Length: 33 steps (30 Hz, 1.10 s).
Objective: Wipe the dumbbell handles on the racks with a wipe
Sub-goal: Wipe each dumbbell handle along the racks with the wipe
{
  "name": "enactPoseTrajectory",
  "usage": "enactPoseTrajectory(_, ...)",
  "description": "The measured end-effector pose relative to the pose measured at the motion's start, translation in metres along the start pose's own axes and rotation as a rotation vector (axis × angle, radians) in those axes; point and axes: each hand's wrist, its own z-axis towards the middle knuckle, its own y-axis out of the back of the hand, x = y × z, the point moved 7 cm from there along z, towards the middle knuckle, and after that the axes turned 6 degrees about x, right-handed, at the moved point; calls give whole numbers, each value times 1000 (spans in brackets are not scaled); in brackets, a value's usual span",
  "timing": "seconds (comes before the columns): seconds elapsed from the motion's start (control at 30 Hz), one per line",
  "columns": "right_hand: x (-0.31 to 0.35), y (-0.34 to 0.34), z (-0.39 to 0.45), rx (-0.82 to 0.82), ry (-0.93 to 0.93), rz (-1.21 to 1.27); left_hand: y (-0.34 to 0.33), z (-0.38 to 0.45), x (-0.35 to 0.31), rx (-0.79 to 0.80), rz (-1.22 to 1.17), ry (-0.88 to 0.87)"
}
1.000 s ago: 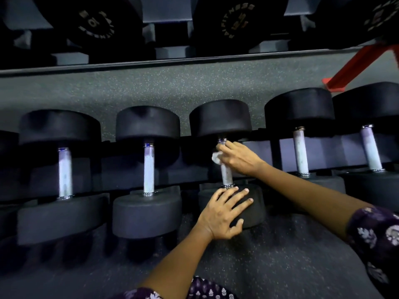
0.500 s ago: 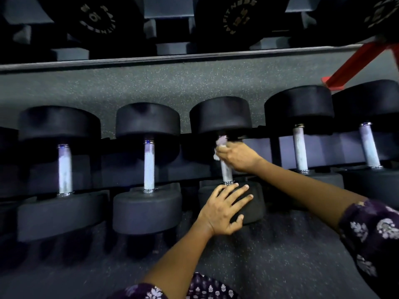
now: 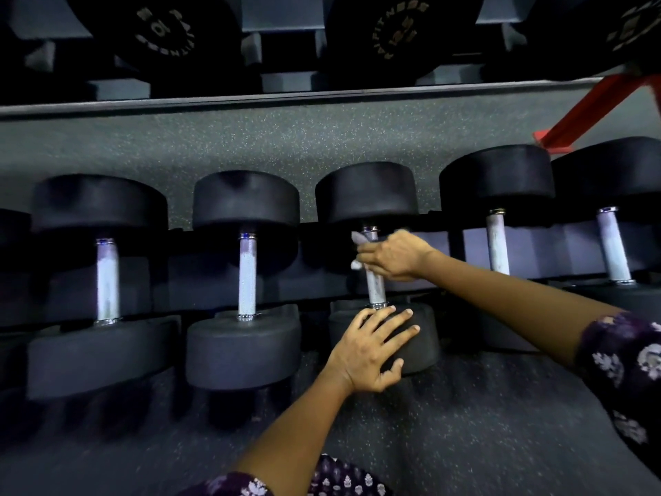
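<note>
Head cam: right hand (image 3: 395,255) grips wipe (image 3: 358,239) round the handle (image 3: 375,286); left hand (image 3: 372,347) flat, bracing. I'd wipe full length.

My right sleeve (image 3: 624,366): dark purple fabric, white floral print, ends above the elbow. My left sleeve (image 3: 246,486): same print, seen at the near edge. Both forearms bare. No rings on my left hand (image 3: 368,352) or my right hand (image 3: 393,257).

You stood in a gym — rows of black dumbbells (image 3: 246,277) sat on a rack (image 3: 536,245), speckled rubber flooring (image 3: 250,145) lay below, and "FITNESS" lettering marked the weights (image 3: 397,30) above.
</note>
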Motion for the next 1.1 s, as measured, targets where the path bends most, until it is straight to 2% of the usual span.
enactPoseTrajectory(0.07,-2,5,3,14,-53,10,-1,0,0,-11,5,-1)
enactPoseTrajectory(0.13,18,-8,-2,124,22,71,-3,-1,0,-3,4,-3)
enactPoseTrajectory(0.23,40,-26,-9,313,64,350,-2,0,0,-10,11,-2)
enactPoseTrajectory(0.4,30,-28,2,546,51,576,-1,0,-1,-15,14,-10)
enactPoseTrajectory(0.5,22,-26,0,604,57,637,0,0,-1,2,9,-6)
enactPoseTrajectory(0.8,20,-27,-2,536,76,624,0,0,-1,1,14,1)
enactPoseTrajectory(1.0,32,-14,-4,371,102,368,0,1,-1,15,37,-1)
enactPoseTrajectory(1.1,4,15,2,147,-26,114,2,2,-3,13,44,-8)
